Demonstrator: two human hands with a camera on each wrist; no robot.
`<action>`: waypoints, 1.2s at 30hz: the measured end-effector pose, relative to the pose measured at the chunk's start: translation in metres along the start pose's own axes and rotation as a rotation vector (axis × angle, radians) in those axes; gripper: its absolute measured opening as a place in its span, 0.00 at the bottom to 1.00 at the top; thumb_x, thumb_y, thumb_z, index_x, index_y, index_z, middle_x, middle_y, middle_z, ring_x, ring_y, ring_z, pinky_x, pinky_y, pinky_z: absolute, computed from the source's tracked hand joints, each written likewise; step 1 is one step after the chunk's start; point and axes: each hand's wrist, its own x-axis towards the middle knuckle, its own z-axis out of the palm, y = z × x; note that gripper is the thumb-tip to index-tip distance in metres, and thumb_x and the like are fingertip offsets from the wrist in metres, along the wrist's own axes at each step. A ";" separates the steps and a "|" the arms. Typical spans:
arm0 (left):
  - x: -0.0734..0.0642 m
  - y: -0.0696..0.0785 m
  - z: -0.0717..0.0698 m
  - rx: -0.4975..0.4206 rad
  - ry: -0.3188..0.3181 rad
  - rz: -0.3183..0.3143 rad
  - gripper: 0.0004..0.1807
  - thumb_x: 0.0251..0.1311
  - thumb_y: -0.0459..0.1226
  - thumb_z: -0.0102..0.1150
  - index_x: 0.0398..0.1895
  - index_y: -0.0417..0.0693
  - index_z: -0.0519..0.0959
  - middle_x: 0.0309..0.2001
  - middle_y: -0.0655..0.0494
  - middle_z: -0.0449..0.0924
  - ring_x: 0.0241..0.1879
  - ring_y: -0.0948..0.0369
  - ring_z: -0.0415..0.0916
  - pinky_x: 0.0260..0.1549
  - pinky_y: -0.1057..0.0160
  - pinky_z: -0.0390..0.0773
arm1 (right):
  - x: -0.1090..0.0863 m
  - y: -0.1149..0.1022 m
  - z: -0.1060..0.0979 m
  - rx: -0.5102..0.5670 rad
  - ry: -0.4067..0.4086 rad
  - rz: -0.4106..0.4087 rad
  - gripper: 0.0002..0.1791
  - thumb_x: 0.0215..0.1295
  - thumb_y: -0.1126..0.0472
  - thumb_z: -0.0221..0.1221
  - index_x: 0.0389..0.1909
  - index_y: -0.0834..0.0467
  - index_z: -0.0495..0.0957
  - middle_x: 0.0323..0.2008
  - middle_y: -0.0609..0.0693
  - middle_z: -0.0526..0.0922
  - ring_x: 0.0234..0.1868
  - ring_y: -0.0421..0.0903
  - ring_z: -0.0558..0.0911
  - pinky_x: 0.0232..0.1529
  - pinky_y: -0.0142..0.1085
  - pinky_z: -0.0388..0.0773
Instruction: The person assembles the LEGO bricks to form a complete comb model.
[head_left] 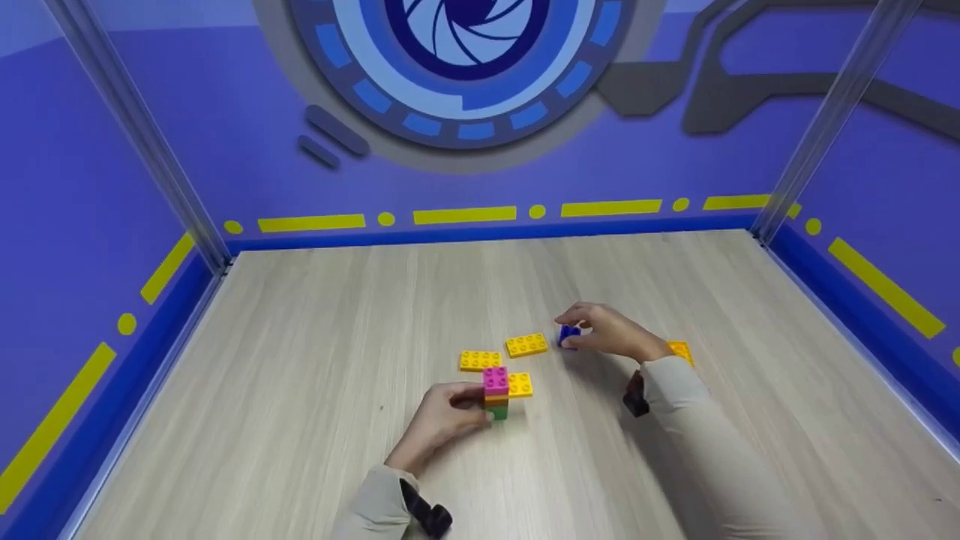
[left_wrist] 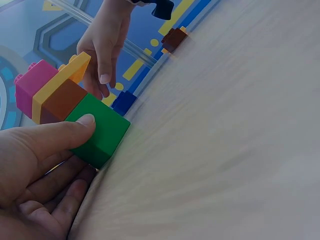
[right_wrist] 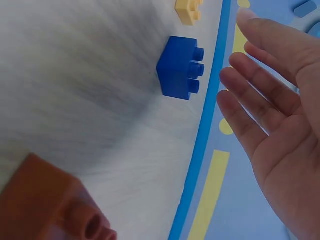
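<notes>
My left hand [head_left: 442, 416] grips a small stack of toy building bricks standing on the table. At its base is a green brick [left_wrist: 102, 125], with a brown brick [left_wrist: 64, 99] above it. A yellow plate [head_left: 520, 385] sticks out sideways higher up, and a pink brick [head_left: 495, 380] tops the stack. The left thumb presses against the green side. My right hand [head_left: 611, 331] hovers right by a blue brick [right_wrist: 178, 67] on the table. In the right wrist view its fingers [right_wrist: 252, 107] are spread and relaxed, apart from the blue brick.
Two yellow plates [head_left: 480, 361] [head_left: 526, 345] lie beyond the stack. Another yellow piece [head_left: 680, 351] shows beside the right forearm, partly hidden by it. A brown brick [right_wrist: 45, 205] sits near the right wrist. Purple-blue panels [head_left: 465, 180] wall in the table's back and sides.
</notes>
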 end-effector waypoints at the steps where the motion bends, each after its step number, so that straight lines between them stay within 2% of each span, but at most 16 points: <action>1: 0.000 0.000 0.000 0.001 0.000 0.000 0.26 0.46 0.33 0.70 0.53 0.48 0.81 0.52 0.53 0.83 0.54 0.56 0.78 0.58 0.54 0.75 | 0.001 0.000 0.001 -0.003 0.001 0.000 0.24 0.61 0.59 0.64 0.58 0.59 0.77 0.55 0.57 0.79 0.53 0.53 0.79 0.58 0.50 0.76; 8: 0.001 -0.001 0.000 -0.026 -0.005 0.026 0.25 0.46 0.32 0.70 0.53 0.46 0.81 0.53 0.49 0.82 0.54 0.54 0.78 0.57 0.56 0.76 | 0.006 0.000 0.008 0.001 0.010 -0.014 0.24 0.60 0.59 0.65 0.58 0.60 0.77 0.56 0.56 0.79 0.54 0.52 0.78 0.57 0.48 0.77; 22: 0.000 -0.003 -0.001 -0.029 -0.006 0.022 0.25 0.46 0.32 0.69 0.53 0.45 0.81 0.53 0.49 0.82 0.55 0.53 0.78 0.58 0.55 0.75 | 0.021 -0.009 0.025 0.059 -0.008 -0.024 0.24 0.60 0.62 0.65 0.57 0.62 0.77 0.55 0.58 0.79 0.55 0.54 0.79 0.57 0.47 0.77; 31: -0.003 -0.001 0.000 -0.050 0.001 0.000 0.25 0.47 0.32 0.71 0.52 0.48 0.81 0.52 0.50 0.83 0.53 0.54 0.78 0.57 0.54 0.76 | 0.027 -0.013 0.036 0.050 -0.021 0.024 0.24 0.58 0.59 0.66 0.57 0.59 0.78 0.56 0.55 0.79 0.58 0.53 0.76 0.61 0.48 0.74; 36: -0.001 0.000 -0.001 -0.035 0.000 0.014 0.25 0.47 0.33 0.71 0.53 0.48 0.81 0.52 0.51 0.83 0.53 0.55 0.79 0.56 0.55 0.76 | 0.030 -0.015 0.038 0.018 -0.017 0.000 0.25 0.58 0.59 0.67 0.57 0.60 0.78 0.56 0.55 0.79 0.59 0.53 0.76 0.61 0.47 0.74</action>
